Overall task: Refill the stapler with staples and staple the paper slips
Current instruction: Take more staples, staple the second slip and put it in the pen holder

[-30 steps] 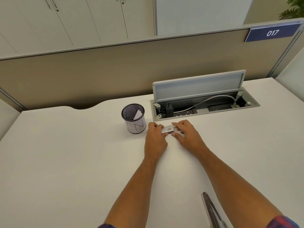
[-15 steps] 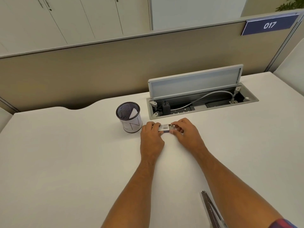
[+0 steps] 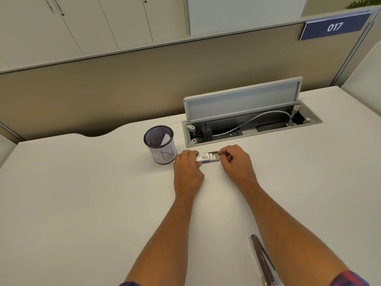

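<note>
Head view: left hand (image 3: 188, 168) pins the staple box (image 3: 207, 157) to the bench (image 3: 82, 203) beside the mesh cup (image 3: 160, 144), right hand (image 3: 236, 162) fingers pinching its inner tray, apparently sliding it open; next, lifting out a strip for the opened stapler (image 3: 262, 263) near the bench's front edge

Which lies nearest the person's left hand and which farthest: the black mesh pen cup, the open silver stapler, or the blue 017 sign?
From the left hand:
1. Black mesh pen cup, just to its left.
2. Open silver stapler, at the near desk edge, toward the right.
3. Blue 017 sign, on the far partition, upper right.
</note>
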Demonstrator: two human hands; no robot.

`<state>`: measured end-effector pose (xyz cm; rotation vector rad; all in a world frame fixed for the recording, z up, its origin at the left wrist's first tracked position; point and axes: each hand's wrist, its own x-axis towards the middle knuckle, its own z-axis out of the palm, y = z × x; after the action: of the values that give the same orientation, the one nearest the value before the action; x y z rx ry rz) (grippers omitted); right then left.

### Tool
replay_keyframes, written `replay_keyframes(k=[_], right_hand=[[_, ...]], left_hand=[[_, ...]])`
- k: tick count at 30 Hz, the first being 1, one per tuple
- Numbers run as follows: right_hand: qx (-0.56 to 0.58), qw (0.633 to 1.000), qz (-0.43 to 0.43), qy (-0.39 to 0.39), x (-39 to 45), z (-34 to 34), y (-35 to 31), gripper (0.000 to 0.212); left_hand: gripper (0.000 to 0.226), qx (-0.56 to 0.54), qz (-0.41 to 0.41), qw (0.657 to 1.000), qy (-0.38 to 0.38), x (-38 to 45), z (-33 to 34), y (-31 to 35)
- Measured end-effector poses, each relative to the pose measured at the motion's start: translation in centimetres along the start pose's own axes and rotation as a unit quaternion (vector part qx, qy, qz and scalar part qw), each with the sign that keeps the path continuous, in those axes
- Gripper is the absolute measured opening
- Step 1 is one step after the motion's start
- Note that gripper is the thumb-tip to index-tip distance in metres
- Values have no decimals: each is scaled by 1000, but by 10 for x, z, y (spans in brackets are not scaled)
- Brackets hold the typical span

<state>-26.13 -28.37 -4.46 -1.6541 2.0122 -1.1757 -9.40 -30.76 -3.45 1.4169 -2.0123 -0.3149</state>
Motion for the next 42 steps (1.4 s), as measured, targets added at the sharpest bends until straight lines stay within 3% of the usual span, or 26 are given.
replay_keyframes(k=[5,9,20,28,42], right_hand=[[3,999,-32,6,-2,-3,-2,27],[-10,1000,-13,-20,-1,1,-2,19],[-5,999,41,-9,6,5,0,24],[-11,999,14,-41,4,6,-2,18],[20,997,71,18,8,6,-1,14]], left_hand=[[31,1,-1,1000,2,0,1,-1],[31,0,0,1000,1,0,2,-2],[32,-5,-2,1000,3,0,1,-2],[31,-11,0,1000,4,1,0,-2],[30,-23,-8,1000,9,2,1,-3]])
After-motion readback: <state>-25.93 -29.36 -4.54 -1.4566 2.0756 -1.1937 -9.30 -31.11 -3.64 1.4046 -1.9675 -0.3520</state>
